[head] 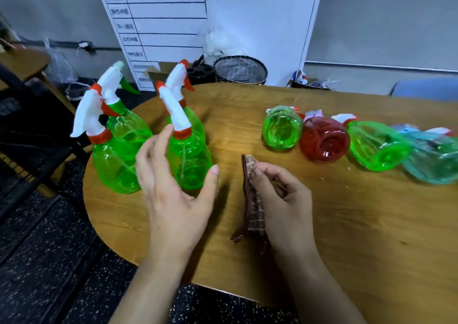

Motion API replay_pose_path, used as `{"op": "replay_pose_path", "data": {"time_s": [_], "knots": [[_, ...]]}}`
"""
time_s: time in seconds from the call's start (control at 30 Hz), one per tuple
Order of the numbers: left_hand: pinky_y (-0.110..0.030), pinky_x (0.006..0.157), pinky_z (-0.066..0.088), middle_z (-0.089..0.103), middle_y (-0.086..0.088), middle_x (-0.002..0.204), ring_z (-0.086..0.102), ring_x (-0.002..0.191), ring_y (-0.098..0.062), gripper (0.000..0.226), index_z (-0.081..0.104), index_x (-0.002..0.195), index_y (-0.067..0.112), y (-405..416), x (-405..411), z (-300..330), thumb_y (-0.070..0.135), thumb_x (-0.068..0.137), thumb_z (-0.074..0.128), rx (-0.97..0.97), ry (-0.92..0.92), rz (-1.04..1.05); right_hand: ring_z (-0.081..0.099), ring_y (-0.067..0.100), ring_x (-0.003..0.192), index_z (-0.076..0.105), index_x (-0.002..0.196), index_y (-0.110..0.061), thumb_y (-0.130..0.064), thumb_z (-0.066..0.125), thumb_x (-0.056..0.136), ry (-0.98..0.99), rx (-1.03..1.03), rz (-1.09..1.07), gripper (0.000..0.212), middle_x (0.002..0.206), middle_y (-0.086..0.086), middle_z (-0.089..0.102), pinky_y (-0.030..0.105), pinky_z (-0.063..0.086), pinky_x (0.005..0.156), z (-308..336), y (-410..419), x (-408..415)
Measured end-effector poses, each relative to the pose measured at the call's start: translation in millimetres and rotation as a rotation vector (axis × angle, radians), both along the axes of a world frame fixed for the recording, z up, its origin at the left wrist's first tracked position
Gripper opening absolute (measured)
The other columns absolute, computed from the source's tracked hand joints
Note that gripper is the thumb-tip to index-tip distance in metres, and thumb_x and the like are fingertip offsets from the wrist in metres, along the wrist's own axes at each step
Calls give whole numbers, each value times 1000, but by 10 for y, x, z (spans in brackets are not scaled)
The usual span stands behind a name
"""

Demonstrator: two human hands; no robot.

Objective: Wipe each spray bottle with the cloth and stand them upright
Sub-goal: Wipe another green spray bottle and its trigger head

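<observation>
So behind the wooden tabletop (322, 224) there's a big white board (188, 21) with a ruled chart, plus a round dark mesh-looking basket (240, 69) and some crumpled white stuff above it. A second wooden table (22, 62) pokes in at far left, and the floor is dark speckled.

Four green spray bottles (188, 157) stand upright in a cluster at the left end, see-through plastic, white trigger heads with orange-red collars. Further right, well apart from those, four more lie on their sides in a row, bases toward the camera: green (281, 131), red bottle (323, 141), green, then a teal bottle (433, 160) at the edge.

The left hand (173, 194) is just in front of the upright bunch, fingers spread and relaxed, holding nothing. The right hand (282, 204) pinches a brown checked cloth (251, 199), fingers curled on it, the cloth hanging edge-on over the tabletop.
</observation>
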State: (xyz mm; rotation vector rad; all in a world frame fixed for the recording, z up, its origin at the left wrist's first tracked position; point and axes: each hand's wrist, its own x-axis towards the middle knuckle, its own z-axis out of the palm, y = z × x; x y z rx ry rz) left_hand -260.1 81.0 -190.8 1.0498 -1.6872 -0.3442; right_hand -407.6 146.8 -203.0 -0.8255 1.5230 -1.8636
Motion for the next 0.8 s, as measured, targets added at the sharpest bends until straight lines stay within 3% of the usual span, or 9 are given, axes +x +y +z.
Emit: {"op": "replay_pose_path", "data": {"time_s": [0.17, 0.37, 0.6, 0.8], "knots": [[-57, 111, 46, 48, -13, 147, 50, 139, -33, 78, 44, 157, 13, 194, -319, 21, 28, 89, 80, -11, -42, -145, 75, 24, 103, 81, 107, -24, -29, 77, 96, 28, 25, -54, 13, 112, 8, 77, 57, 58, 98, 35, 215, -367], [-50, 118, 45, 43, 4, 153, 47, 144, -20, 88, 36, 164, 27, 57, -944, -149, 40, 89, 80, 225, -56, -305, 75, 9, 98, 83, 100, -22, -17, 74, 97, 52, 39, -175, 11, 101, -6, 80, 32, 55, 85, 94, 431, -856], [-46, 124, 34, 35, -5, 155, 34, 148, -26, 110, 29, 165, 31, -397, -1678, -282, 34, 77, 95, 301, -177, -188, 76, 18, 99, 83, 102, -17, -20, 73, 97, 41, 86, -196, 11, 98, -1, 81, 44, 60, 92, -6, 440, -1184], [-46, 119, 41, 39, -8, 154, 42, 146, -31, 112, 35, 162, 35, -632, -1832, -307, 28, 71, 99, 247, -199, -151, 75, 18, 101, 83, 103, -21, -23, 73, 98, 45, 82, -187, 11, 101, -2, 80, 43, 60, 92, -41, 354, -1214]]}}
